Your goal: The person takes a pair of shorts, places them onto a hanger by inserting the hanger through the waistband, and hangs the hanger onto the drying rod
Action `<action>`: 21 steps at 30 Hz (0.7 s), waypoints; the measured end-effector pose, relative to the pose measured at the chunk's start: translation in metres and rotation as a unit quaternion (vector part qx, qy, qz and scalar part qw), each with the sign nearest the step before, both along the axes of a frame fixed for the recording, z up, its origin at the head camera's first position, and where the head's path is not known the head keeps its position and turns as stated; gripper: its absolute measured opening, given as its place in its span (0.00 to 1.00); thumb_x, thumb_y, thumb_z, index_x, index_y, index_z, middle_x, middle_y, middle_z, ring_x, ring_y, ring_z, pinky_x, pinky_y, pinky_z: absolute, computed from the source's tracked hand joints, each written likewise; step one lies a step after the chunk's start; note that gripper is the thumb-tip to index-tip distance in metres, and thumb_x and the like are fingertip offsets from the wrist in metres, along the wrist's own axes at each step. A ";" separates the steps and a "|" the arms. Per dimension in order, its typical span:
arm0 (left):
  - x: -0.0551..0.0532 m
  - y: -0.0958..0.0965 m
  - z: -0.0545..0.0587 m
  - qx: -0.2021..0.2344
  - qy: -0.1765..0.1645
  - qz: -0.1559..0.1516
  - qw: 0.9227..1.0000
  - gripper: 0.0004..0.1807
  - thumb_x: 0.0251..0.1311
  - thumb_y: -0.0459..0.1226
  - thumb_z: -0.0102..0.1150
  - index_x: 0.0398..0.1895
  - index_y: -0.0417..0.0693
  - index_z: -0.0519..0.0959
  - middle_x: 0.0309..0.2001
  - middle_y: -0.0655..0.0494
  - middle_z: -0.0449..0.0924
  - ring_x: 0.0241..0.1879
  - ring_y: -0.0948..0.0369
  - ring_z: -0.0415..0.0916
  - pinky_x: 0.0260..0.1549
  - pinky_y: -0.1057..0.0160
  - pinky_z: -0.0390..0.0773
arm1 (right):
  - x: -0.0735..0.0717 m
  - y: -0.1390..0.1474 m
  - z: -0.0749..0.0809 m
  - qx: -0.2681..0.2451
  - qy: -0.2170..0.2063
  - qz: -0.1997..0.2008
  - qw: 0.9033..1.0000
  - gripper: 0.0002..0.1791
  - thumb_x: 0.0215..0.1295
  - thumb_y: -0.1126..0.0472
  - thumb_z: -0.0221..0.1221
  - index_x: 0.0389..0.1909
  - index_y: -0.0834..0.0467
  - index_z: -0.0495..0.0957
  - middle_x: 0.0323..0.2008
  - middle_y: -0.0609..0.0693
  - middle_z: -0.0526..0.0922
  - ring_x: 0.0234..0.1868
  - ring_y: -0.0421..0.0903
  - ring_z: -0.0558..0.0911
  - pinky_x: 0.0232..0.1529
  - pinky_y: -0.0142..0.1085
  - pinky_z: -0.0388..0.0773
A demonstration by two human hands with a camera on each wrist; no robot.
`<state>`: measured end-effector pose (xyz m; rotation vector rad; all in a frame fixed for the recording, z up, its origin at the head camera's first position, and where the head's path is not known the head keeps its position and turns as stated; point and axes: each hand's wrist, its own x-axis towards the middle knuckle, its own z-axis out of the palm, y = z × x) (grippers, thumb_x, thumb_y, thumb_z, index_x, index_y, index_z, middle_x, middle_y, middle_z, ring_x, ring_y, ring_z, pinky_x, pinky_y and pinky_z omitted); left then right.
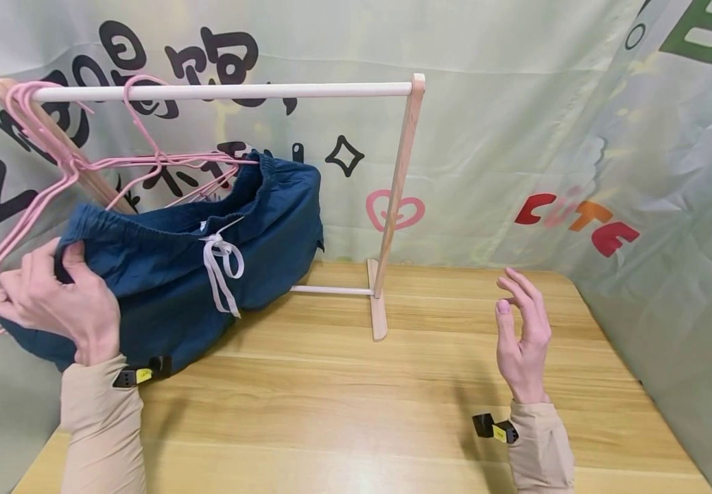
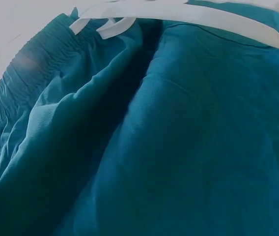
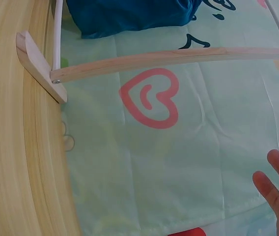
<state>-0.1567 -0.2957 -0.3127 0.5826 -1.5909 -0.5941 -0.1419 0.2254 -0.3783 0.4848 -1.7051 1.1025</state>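
My left hand (image 1: 62, 295) grips the elastic waistband of dark blue drawstring shorts (image 1: 276, 240) at its near left end, thumb tucked inside the opening. The waistband's far end sits over the tip of a pink hanger (image 1: 158, 161), which hooks on the rack's white rail (image 1: 226, 91). A white drawstring bow (image 1: 223, 264) dangles from the waistband's front. In the left wrist view the blue fabric (image 2: 203, 123) fills most of the picture. Away to the right, my right hand (image 1: 523, 336) is raised above the table, fingers apart and loosely bent, holding nothing.
More pink hangers (image 1: 41, 147) cluster at the rail's left end. The rack's wooden right post (image 1: 400, 178) and its foot (image 1: 378, 319) stand between the shorts and my right hand. A printed curtain (image 1: 485, 123) backs the wooden table (image 1: 331, 405).
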 end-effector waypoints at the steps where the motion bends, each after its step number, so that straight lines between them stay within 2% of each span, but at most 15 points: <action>1: 0.000 0.000 -0.001 0.001 0.001 0.001 1.000 0.29 0.67 0.61 0.51 0.45 0.46 0.86 0.41 0.39 0.84 0.50 0.44 0.71 0.64 0.57 0.46 | 0.000 0.000 0.000 0.000 0.000 0.000 1.000 0.14 0.72 0.71 0.53 0.51 0.78 0.77 0.56 0.74 0.77 0.62 0.36 0.77 0.56 0.25 0.70; 8: 0.002 -0.003 -0.004 -0.002 -0.014 -0.009 1.000 0.32 0.69 0.62 0.47 0.48 0.46 0.85 0.44 0.40 0.84 0.51 0.43 0.69 0.64 0.55 0.46 | -0.002 0.002 -0.003 0.002 -0.005 0.001 1.000 0.14 0.72 0.71 0.53 0.52 0.77 0.77 0.56 0.75 0.76 0.62 0.36 0.77 0.55 0.26 0.70; 13: 0.001 -0.002 -0.006 -0.012 -0.025 -0.025 0.999 0.31 0.71 0.61 0.46 0.52 0.46 0.84 0.50 0.41 0.84 0.58 0.45 0.69 0.70 0.53 0.44 | -0.004 0.006 -0.006 0.008 -0.009 0.001 1.000 0.14 0.72 0.71 0.53 0.52 0.76 0.77 0.57 0.74 0.76 0.63 0.36 0.76 0.56 0.26 0.70; 18: 0.004 0.013 -0.005 -0.026 -0.003 -0.036 0.999 0.25 0.69 0.55 0.49 0.58 0.51 0.81 0.57 0.46 0.80 0.67 0.53 0.64 0.77 0.54 0.37 | -0.004 0.006 -0.006 0.016 -0.017 0.006 1.000 0.14 0.71 0.73 0.53 0.52 0.76 0.77 0.57 0.74 0.76 0.63 0.35 0.76 0.55 0.26 0.69; 21: 0.006 0.035 -0.003 -0.039 0.051 -0.064 0.996 0.23 0.66 0.50 0.51 0.60 0.53 0.78 0.63 0.53 0.73 0.73 0.56 0.59 0.79 0.55 0.36 | -0.004 0.006 -0.008 0.024 -0.027 0.009 0.999 0.14 0.69 0.76 0.52 0.53 0.76 0.77 0.57 0.75 0.76 0.63 0.36 0.75 0.55 0.26 0.69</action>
